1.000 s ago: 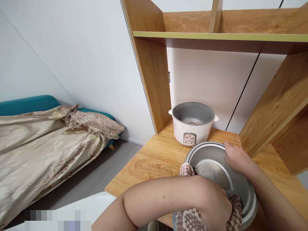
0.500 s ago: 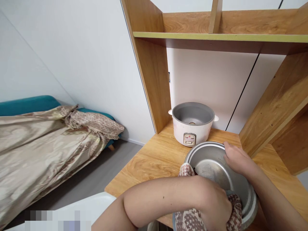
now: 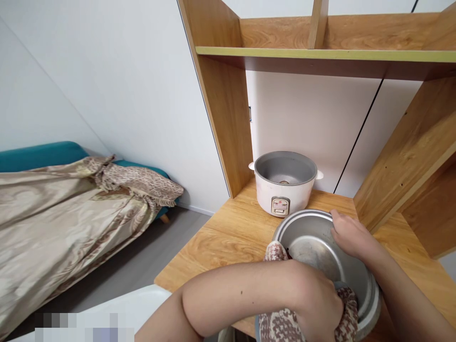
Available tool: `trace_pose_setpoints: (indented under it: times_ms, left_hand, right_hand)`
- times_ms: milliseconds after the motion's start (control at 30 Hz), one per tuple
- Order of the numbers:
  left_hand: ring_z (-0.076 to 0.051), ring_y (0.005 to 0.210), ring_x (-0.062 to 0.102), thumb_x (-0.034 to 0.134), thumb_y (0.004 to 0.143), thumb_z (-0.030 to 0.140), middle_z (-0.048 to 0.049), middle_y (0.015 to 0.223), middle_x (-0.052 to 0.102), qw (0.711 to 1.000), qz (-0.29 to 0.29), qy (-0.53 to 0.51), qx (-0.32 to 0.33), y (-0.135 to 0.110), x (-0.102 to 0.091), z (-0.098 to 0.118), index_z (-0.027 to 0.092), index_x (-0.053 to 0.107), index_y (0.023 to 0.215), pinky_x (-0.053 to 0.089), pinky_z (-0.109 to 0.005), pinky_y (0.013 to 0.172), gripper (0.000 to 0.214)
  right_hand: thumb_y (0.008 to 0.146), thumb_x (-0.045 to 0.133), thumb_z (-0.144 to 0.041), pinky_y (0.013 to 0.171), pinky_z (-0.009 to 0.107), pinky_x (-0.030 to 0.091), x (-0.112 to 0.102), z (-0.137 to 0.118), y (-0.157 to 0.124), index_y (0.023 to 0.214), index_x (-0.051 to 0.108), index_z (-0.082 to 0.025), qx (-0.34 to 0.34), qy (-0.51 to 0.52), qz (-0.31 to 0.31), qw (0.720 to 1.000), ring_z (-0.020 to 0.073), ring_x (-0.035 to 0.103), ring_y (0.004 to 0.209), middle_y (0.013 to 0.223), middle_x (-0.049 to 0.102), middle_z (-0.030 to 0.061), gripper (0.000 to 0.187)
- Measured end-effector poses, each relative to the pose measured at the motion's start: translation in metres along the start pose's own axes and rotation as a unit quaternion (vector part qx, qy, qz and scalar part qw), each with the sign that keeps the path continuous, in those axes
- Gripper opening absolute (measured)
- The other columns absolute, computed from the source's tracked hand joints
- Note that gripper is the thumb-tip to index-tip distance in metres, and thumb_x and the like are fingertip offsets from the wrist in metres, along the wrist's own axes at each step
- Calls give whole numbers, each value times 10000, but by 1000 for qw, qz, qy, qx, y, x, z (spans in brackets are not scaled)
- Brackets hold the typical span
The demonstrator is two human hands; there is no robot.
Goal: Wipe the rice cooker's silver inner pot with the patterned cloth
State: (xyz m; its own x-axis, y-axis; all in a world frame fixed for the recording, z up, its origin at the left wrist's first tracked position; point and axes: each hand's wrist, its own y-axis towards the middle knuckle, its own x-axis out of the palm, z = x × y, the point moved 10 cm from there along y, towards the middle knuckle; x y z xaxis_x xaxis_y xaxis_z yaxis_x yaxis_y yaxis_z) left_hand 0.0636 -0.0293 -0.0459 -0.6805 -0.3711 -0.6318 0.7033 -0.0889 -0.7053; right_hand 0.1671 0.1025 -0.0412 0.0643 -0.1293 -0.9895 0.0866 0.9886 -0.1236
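Note:
A metal inner pot (image 3: 313,247) rests tilted on the wooden desk (image 3: 228,232) near its front edge. My left hand (image 3: 317,299) is closed on a brown-and-white patterned cloth (image 3: 281,323) pressed against the pot's near rim. My right hand (image 3: 351,235) grips the pot's far right rim, fingers curled over the edge. Behind the pot stands a white rice cooker body (image 3: 285,183), open and with no pot inside.
Wooden shelf uprights (image 3: 228,109) and a slanted side panel (image 3: 406,156) frame the desk. To the left, a teal sofa (image 3: 39,154) carries a beige patterned blanket (image 3: 71,209). A white object (image 3: 124,304) sits below the desk's front edge.

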Motion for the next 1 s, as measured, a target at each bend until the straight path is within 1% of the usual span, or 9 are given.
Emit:
trace_pose_setpoints:
  times_ms: [100,233,333,400,500,633,767,900,1000]
  left_hand:
    - [-239,824,697,633,745,260,-180,1092,747,1000,5,0,-7,0,0,-2,8,617,1316,504,-307,586,624]
    - [-237,850,694,667,717,236,-187,1088,746,999,-33,19,13,1,5,2,-34,620,1278,521,-310,647,624]
    - [-236,854,693,626,757,230,-182,1096,743,1000,-21,17,5,1,2,2,-18,611,1302,520,-311,635,598]
    - [-229,810,690,615,765,229,-179,1080,745,1000,-20,11,4,1,2,1,-11,614,1302,518,-307,623,589]
    - [-219,725,676,650,736,262,-178,1034,749,1000,-17,6,2,3,4,-1,-9,643,1257,513,-307,599,587]
    - [-215,658,661,654,722,288,-161,951,756,1000,4,-4,13,9,4,-3,3,667,1217,510,-319,583,571]
    - [-227,682,675,637,663,224,-135,888,756,999,9,6,43,14,3,0,41,731,1044,515,-322,604,434]
    - [-226,732,687,584,664,166,-154,971,760,999,10,21,36,12,1,1,35,723,1052,519,-316,618,433]
    - [-222,771,692,570,700,179,-157,1006,753,998,5,35,46,9,3,4,30,719,1033,528,-317,664,394]
  right_hand:
    - [984,576,-445,893,411,558,0,0,0,1178,618,-154,0,2,-1,1000,179,652,970,1079,666,60,352]
    - [984,572,-455,890,408,554,-1,0,0,1177,616,-155,3,5,-3,1000,176,649,959,1083,663,61,359]
    - [984,574,-451,893,410,555,-2,0,0,1178,616,-155,5,7,-3,1000,177,650,966,1088,664,62,356]
    - [984,575,-447,897,413,557,-3,0,-1,1182,616,-154,5,7,-3,1000,180,651,974,1089,665,63,356]
    - [985,575,-445,894,413,560,-2,0,-1,1188,616,-154,5,8,-4,1000,179,654,968,1088,667,63,356]
    - [985,574,-447,898,417,559,-1,1,0,1197,613,-156,7,10,-4,1000,180,654,970,1096,666,63,362]
    - [984,574,-450,907,422,554,1,2,2,1204,610,-155,8,15,-4,1000,184,651,982,1100,663,66,370]
    - [984,571,-455,902,419,552,2,3,2,1191,612,-155,8,23,-5,1000,183,649,975,1080,663,62,367]
    - [985,569,-458,910,423,549,2,4,1,1192,612,-156,11,28,-4,1000,186,648,986,1088,662,64,369]
